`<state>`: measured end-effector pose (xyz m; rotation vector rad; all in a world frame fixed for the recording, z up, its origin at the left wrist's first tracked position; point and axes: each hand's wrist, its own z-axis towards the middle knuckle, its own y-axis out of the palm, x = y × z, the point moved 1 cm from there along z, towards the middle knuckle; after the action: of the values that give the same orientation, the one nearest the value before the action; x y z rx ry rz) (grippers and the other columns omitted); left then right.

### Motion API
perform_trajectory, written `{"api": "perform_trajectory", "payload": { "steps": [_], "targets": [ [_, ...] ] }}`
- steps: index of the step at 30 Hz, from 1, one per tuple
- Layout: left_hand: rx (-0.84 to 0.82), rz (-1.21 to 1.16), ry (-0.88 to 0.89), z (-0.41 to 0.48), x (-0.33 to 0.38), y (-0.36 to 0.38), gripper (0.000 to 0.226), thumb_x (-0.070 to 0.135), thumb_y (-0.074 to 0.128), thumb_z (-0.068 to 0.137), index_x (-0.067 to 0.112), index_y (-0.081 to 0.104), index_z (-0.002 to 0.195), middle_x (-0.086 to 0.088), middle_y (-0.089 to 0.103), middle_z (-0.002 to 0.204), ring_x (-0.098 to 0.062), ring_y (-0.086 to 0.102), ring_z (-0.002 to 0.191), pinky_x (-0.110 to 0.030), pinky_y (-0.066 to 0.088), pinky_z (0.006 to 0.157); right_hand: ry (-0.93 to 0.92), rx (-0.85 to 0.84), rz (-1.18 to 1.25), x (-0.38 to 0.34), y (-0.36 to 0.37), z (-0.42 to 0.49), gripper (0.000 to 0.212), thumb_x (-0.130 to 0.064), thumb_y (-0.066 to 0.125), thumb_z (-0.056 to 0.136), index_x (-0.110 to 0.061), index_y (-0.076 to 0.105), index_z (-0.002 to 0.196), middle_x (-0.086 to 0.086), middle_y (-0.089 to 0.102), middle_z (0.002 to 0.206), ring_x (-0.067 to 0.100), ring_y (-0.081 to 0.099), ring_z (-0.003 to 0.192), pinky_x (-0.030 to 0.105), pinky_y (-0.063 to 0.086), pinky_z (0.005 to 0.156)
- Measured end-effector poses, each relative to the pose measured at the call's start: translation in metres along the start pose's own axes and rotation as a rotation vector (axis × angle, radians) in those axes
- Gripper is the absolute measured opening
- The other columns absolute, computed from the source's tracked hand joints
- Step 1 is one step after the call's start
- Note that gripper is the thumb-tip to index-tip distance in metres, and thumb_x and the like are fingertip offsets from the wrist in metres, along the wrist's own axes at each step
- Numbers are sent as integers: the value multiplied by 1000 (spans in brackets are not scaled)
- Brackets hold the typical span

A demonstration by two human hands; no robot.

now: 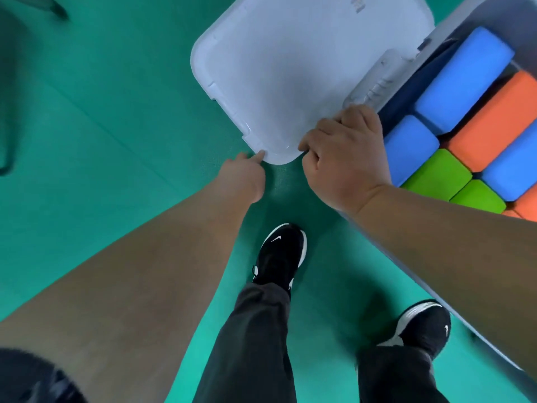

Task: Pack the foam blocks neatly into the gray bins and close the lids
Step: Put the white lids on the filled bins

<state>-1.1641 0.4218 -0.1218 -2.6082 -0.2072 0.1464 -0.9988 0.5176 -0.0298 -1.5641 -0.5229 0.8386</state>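
Head view, aimed almost straight down. The floor [116,126] is covered in green matting, and faint diagonal seams are seen running across it. Only floor is shown of the room.

The gray bin [505,7] is stood on the floor at the right and is cut off by the frame edge. Foam blocks are packed inside in tight rows. A long blue block [462,80] is laid along the bin's left wall, with an orange block [494,120] against it. A green block [436,173] is set near the bin's near-left corner. More blue, green and orange blocks are seen toward the right wall.

The lid [305,68] is pale and translucent. It is open, swung out to the left of the bin and tilted, with its near corner held above the floor. A clear latch flap [377,80] is seen on the lid edge next to the bin's rim.

The right hand [345,158] is set at the lid's near edge, just beside the bin's near-left corner. Its fingers are curled over that edge, so the lid is gripped.

The left hand [242,175] is placed at the lid's near corner, with one fingertip [260,154] laid against the rim. The other fingers are hidden under the hand, so a grip cannot be told.

A left shoe [283,251] and a right shoe [424,327], black with white soles, are planted on the floor below dark trousers [255,344]. A dark blurred object [52,4] is seen at the far-left corner of the view and cannot be identified.
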Motion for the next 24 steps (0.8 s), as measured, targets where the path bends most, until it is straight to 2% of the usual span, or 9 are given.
{"api": "perform_trajectory", "payload": {
  "steps": [3, 5, 7, 9, 12, 14, 18, 20, 24],
  "targets": [
    [11, 2, 3, 9, -1, 13, 65, 3, 53, 90, 19, 45, 153, 15, -3, 173, -25, 33, 145, -41, 42, 103, 1, 61, 33, 2, 3, -3, 24, -23, 52, 88, -26, 76, 84, -8, 66, 78, 29, 53, 91, 39, 35, 105],
    [40, -2, -3, 11, -1, 15, 76, 2, 55, 90, 17, 31, 161, 14, 4, 173, -25, 36, 143, -40, 41, 106, -10, 76, 40, 3, 4, -2, 24, -23, 52, 89, -25, 76, 82, -8, 65, 77, 28, 54, 91, 39, 35, 104],
    [87, 35, 5, 11, 3, 11, 69, 6, 58, 88, 17, 42, 155, 11, 19, 168, -24, 36, 139, -38, 39, 108, -9, 75, 34, 5, 4, -2, 25, -24, 51, 89, -25, 75, 81, -8, 64, 76, 29, 54, 91, 39, 35, 106],
    [103, 111, 30, 14, 7, 9, 58, 12, 58, 88, 21, 55, 145, 10, 24, 166, -23, 32, 144, -38, 33, 116, -7, 81, 16, 6, 4, -3, 25, -24, 51, 89, -24, 74, 80, -7, 63, 75, 30, 54, 91, 39, 34, 107],
    [65, 96, 50, 24, 9, 12, 63, 10, 54, 89, 20, 48, 151, 11, 18, 170, -22, 28, 150, -39, 27, 123, -20, 92, 24, 6, 7, -3, 25, -24, 51, 90, -24, 74, 79, -6, 62, 73, 29, 53, 90, 38, 33, 106],
    [76, 45, 37, 29, 10, 14, 70, 5, 54, 87, 16, 42, 155, 5, 27, 168, -25, 33, 147, -38, 28, 123, -30, 98, 26, 8, 9, -3, 26, -24, 50, 91, -24, 73, 79, -7, 61, 73, 29, 53, 90, 37, 32, 106],
    [217, -83, -7, 22, 15, 10, 47, 1, 53, 82, 10, 59, 128, -11, 59, 129, -31, 51, 125, -36, 41, 106, -33, 78, 48, 9, 10, -4, 27, -25, 48, 92, -23, 72, 78, -6, 61, 74, 30, 53, 92, 37, 31, 107],
    [290, -34, 8, 5, 16, 5, 34, -2, 57, 82, 6, 64, 115, -11, 62, 114, -31, 54, 118, -36, 44, 97, -33, 1, 23, 9, 8, -4, 29, -27, 45, 93, -23, 72, 82, -6, 62, 79, 31, 53, 97, 38, 29, 109],
    [388, 210, 150, -44, 11, -6, 24, -1, 60, 80, 8, 71, 100, -8, 65, 102, -32, 54, 113, -38, 45, 101, -33, -267, -157, 5, -8, 0, 30, -31, 41, 97, -23, 70, 98, 0, 60, 102, 32, 50, 107, 44, 28, 113]
  ]
}}
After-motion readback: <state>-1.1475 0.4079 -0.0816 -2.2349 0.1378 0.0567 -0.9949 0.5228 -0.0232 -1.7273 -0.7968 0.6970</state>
